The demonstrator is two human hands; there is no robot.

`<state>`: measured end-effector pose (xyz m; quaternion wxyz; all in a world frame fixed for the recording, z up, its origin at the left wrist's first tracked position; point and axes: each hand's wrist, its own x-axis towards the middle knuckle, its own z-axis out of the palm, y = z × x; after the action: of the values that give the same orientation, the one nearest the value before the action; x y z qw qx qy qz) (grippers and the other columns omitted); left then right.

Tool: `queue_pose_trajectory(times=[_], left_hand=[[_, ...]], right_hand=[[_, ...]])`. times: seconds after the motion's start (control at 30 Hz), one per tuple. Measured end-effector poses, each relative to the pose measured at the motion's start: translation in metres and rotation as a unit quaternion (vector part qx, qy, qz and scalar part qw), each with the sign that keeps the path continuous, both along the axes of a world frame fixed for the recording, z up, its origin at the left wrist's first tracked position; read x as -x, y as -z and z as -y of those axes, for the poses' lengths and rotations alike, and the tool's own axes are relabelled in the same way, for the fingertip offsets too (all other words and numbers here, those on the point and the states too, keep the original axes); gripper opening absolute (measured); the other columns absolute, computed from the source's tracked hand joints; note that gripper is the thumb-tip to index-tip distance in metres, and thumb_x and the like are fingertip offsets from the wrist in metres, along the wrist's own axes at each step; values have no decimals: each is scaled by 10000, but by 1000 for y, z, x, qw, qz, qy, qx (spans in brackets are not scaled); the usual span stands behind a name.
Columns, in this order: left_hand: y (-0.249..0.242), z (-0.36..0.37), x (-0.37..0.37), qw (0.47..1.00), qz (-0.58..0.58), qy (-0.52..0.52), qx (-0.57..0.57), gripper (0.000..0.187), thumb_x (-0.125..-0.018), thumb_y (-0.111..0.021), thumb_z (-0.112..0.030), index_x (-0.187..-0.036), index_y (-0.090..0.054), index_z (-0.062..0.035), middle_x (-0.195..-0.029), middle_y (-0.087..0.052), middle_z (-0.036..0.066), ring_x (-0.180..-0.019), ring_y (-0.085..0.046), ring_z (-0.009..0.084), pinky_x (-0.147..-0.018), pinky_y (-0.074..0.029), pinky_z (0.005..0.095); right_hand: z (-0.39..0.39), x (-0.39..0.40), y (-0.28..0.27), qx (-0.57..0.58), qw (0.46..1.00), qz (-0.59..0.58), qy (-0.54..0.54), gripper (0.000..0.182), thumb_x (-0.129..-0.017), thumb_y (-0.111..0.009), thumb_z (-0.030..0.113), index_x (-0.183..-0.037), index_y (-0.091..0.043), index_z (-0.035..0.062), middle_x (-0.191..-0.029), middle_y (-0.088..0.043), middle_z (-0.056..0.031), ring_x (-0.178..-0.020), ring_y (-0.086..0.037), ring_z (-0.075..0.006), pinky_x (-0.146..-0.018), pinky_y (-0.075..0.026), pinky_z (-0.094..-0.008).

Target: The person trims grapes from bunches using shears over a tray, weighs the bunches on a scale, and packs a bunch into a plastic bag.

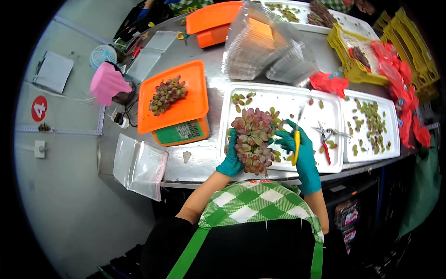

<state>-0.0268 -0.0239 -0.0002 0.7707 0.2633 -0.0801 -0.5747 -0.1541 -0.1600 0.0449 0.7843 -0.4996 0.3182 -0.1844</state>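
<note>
A bunch of reddish-green grapes [255,142] is held over the white tray [226,116] by my left hand [231,160], gloved in teal. The glove closes round the left side of the bunch, and part of its fingers is hidden behind the grapes. In my right hand [304,158], also in a teal glove, is a pair of scissors with yellow handles [296,145]. Their blades point up and away from me, and the fingertips reach toward the right side of the bunch. Red-handled pruning snips [327,151] and loose grapes [242,99] lie in the tray.
A second bunch [168,95] rests on an orange scale [200,79] at left. Stacked clear plastic containers [246,56] stand behind the tray. To the right are another white tray [395,135] of loose grapes and a yellow crate [344,49]. Plastic bags [139,162] overhang the front edge.
</note>
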Motion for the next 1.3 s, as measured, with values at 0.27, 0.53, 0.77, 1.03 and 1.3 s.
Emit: queue_pose_trajectory(times=[0.27, 0.53, 0.77, 1.03, 1.3], left_hand=[[45, -25, -36, 993, -34, -37, 106, 798, -784, -335, -660, -1344, -225, -103, -1344, -311, 134, -1189, -380, 293, -988, -323, 447], [14, -9, -54, 994, 35, -97, 20, 724, -803, -425, -572, -1322, -273, -91, -1314, -350, 157, -1160, -410, 312, -958, -365, 450], [20, -3, -76, 992, 4, -86, 87, 737, -798, -408, -589, -1312, -284, -76, -1271, -398, 153, -1113, -457, 296, -929, -402, 432], [-38, -45, -133, 935, 67, 16, 348, 590, -890, -263, -468, -1335, -244, -81, -1328, -339, 127, -1135, -423, 288, -969, -343, 421], [-41, -86, -114, 955, 66, -247, 149, 590, -880, -306, -463, -1333, -247, -91, -1325, -340, 132, -1150, -411, 297, -971, -339, 436]], right_hand=[[15, 41, 113, 194, 963, -185, 36, 618, -699, -722, 139, -1204, -385, 25, -865, -551, -67, -761, -558, -134, -661, -456, -256], [17, 49, 73, 289, 887, -359, 38, 577, -707, -710, 252, -1168, -418, 64, -981, -598, -133, -843, -590, -182, -722, -467, -296], [21, 70, 107, 344, 848, -394, 88, 457, -719, -692, 240, -1048, -436, 53, -892, -615, -146, -789, -610, -243, -687, -470, -324], [22, 70, 102, 321, 864, -385, 47, 378, -713, -689, 208, -978, -483, 35, -888, -613, -122, -773, -609, -220, -674, -469, -330], [34, 63, 93, 393, 828, -398, 42, 456, -705, -688, 231, -1078, -503, 43, -910, -616, -123, -813, -608, -228, -696, -474, -321]])
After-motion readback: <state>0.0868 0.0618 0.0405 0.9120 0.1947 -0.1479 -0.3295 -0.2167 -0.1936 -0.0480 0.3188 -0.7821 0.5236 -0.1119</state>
